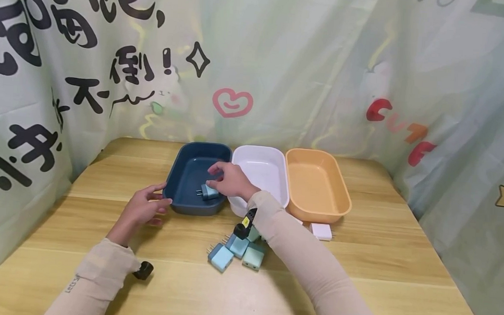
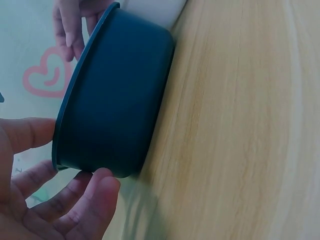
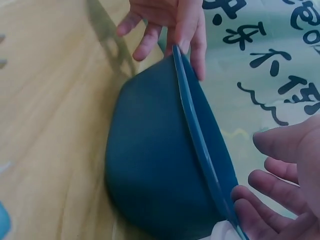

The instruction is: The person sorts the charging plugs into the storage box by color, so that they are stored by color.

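A blue charger plug point(image 1: 209, 192) with metal prongs lies in the dark blue bin point(image 1: 181, 172), near its right side. Above it my right hand point(image 1: 230, 179) hovers over that rim; the right wrist view shows its thumb and fingers spread apart around nothing. At the bin's left end, my left hand point(image 1: 144, 207) holds the corner lightly. In the left wrist view, one digit meets the rim of the bin point(image 2: 112, 95) while other fingertips point(image 2: 104, 174) lie against the outer wall.
Several blue and green charger plugs point(image 1: 221, 257) lie on the wooden table point(image 1: 175, 273) in front of the bins. A white charger plug point(image 1: 321, 231) lies farther right. The white bin point(image 1: 263, 154) and orange bin point(image 1: 317, 185) stand beside the blue one. A printed curtain point(image 1: 292, 59) hangs behind.
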Tool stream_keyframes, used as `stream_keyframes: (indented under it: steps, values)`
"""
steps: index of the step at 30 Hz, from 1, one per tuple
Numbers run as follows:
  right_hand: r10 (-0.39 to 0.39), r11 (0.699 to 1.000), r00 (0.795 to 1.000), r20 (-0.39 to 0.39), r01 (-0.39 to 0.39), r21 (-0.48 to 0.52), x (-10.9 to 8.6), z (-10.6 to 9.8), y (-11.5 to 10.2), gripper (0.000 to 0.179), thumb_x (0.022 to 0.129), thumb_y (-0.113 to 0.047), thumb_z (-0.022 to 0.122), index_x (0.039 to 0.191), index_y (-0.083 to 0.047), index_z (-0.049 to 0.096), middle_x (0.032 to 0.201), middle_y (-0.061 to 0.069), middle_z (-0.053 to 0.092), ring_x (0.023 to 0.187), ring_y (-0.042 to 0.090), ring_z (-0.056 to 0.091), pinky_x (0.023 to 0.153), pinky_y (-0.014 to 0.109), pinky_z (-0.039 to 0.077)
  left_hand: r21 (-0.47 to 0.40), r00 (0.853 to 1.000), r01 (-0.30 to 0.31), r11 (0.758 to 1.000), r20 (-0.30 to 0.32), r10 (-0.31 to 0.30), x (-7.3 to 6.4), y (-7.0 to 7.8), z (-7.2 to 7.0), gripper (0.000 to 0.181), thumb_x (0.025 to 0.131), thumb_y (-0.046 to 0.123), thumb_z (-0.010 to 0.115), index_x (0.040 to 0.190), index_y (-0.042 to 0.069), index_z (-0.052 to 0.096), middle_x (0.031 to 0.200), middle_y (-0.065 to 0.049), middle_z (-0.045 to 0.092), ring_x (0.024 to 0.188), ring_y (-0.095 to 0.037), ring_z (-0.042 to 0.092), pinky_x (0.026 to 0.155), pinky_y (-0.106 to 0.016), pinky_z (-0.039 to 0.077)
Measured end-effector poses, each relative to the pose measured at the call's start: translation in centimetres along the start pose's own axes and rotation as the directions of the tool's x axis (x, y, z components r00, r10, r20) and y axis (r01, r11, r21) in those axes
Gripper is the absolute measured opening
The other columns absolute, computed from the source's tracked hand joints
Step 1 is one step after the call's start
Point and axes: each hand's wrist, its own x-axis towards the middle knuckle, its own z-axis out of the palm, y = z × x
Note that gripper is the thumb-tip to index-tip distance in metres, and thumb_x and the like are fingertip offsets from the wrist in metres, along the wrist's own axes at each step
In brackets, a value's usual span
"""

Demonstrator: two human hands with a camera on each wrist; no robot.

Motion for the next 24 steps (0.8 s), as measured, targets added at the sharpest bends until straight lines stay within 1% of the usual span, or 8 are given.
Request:
stream_keyframes:
  steps: [3,6,10,15,19,24]
  values:
    - [-0.008,1.0,1.0,0.004,0.008,0.013,-0.6,0.0,-0.1,0.035,0.091,-0.022,0.069,0.121,-0.006,0.062,0.12,0.012,0.063,0.095,0.018,0.063,0.082,0.027,0.052,0.0,1.0,0.0,1.0,0.001,0.0,-0.1,0.0,0.0,0.069,0.094,0.022,0.065,0.153,0.016,0.03,0.142,-0.026,0.037,0.096,-0.031,0.061,0.069,-0.039,0.058]
    - [-0.023,1.0,1.0,-0.012,0.024,0.009,-1.3,0.0,-0.4,0.036,0.091,-0.022,0.07,0.123,-0.008,0.06,0.119,0.01,0.064,0.094,0.017,0.063,0.083,0.026,0.052,0.0,1.0,0.002,1.0,0.001,-0.002,-0.1,0.0,0.0,0.069,0.094,0.022,0.065,0.153,0.016,0.03,0.142,-0.026,0.037,0.096,-0.031,0.061,0.069,-0.039,0.058]
    - [-0.033,0.999,0.999,-0.028,0.033,0.008,-2.4,-0.2,-0.8,0.041,0.091,-0.022,0.07,0.127,-0.01,0.056,0.116,0.008,0.064,0.093,0.014,0.063,0.084,0.026,0.051,0.0,1.0,0.003,1.0,0.003,-0.003,0.0,0.0,0.0,0.069,0.094,0.023,0.065,0.153,0.016,0.03,0.142,-0.026,0.037,0.098,-0.032,0.06,0.07,-0.039,0.058]
    - [-0.041,0.999,0.999,-0.024,0.042,0.032,-3.9,-0.5,-1.1,0.044,0.09,-0.021,0.071,0.13,-0.011,0.054,0.116,0.008,0.064,0.092,0.012,0.061,0.084,0.026,0.051,0.01,1.0,0.002,1.0,0.003,-0.002,0.0,0.0,-0.2,0.069,0.094,0.024,0.064,0.154,0.016,0.03,0.143,-0.026,0.037,0.1,-0.034,0.059,0.07,-0.039,0.058]
    - [-0.092,0.994,0.995,-0.023,0.093,0.06,-5.3,-0.8,-1.2,0.045,0.09,-0.019,0.071,0.13,-0.008,0.053,0.114,0.011,0.064,0.091,0.014,0.062,0.084,0.028,0.052,0.008,1.0,0.004,1.0,0.003,-0.004,0.0,-0.1,-0.2,0.069,0.095,0.024,0.064,0.154,0.017,0.03,0.143,-0.026,0.036,0.101,-0.035,0.059,0.071,-0.039,0.058]
    - [-0.145,0.987,0.989,-0.029,0.147,0.068,-7.2,-0.9,-1.1,0.043,0.088,-0.014,0.071,0.128,-0.006,0.055,0.108,0.007,0.065,0.089,0.017,0.064,0.082,0.035,0.055,0.0,1.0,0.008,1.0,0.011,-0.008,0.0,-0.2,-0.1,0.069,0.094,0.023,0.065,0.154,0.017,0.029,0.143,-0.026,0.036,0.102,-0.035,0.059,0.071,-0.04,0.057]
